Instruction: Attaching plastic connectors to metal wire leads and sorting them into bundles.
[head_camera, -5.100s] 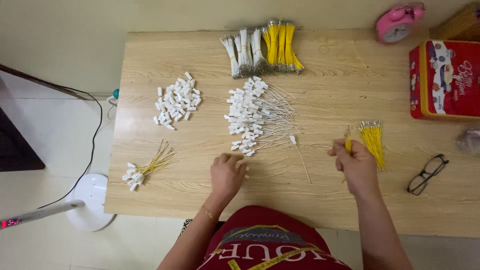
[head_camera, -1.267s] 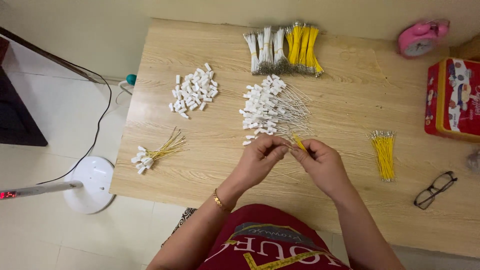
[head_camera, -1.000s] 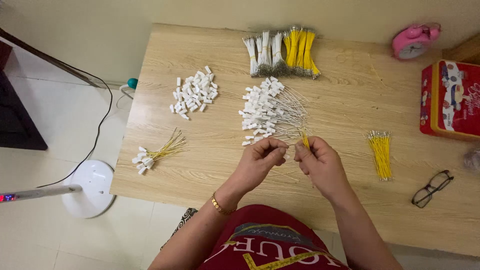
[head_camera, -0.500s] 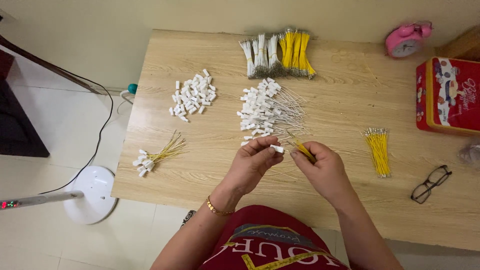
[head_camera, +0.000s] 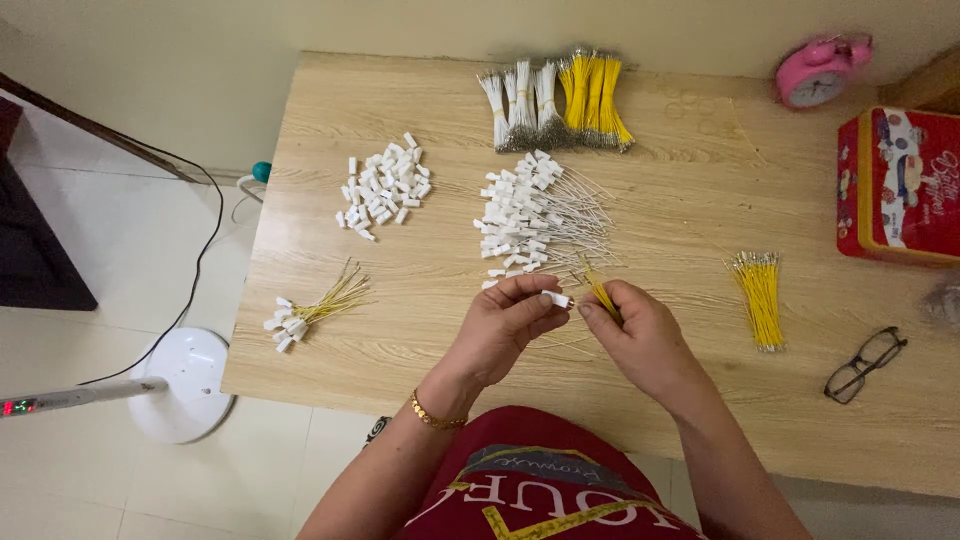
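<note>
White connector (small, blocky) pinched left; thin yellow wire right.

A pale wooden counter carries loose white plugs at ten o'clock, wired plugs at centre, wire bundles at twelve, yellow wires, a red tin at three, a pink clock at one, and glasses at four.

Since five seconds ago both my hands leave the table and meet at lower centre: left hand now pinches a white connector, right hand a yellow wire.
</note>
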